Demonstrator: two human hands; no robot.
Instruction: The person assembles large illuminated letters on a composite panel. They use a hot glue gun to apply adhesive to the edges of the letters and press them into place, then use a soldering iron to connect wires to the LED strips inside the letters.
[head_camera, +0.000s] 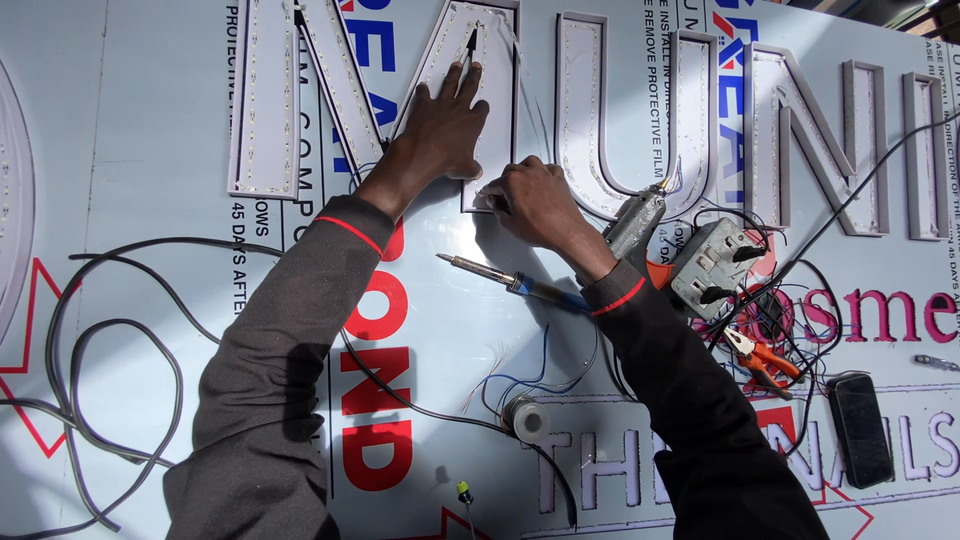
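Note:
My left hand (440, 125) lies flat, fingers spread, on a white channel letter (475, 60) that has rows of small LED modules inside. My right hand (535, 200) is bent at the lower end of that letter's right leg, fingertips pinched on something small there; I cannot make out what it is. A soldering iron (500, 280) with a blue handle lies on the panel just below my right wrist. Both arms wear dark grey sleeves with a red stripe at the cuff.
More channel letters (620, 110) stand to the right on the film-covered sign panel (150, 120). A glue gun (635, 220), grey power strip (712, 262), orange-handled pliers (760, 360), black phone (862, 428), solder spool (528, 418) and loose grey cables (110, 330) lie around.

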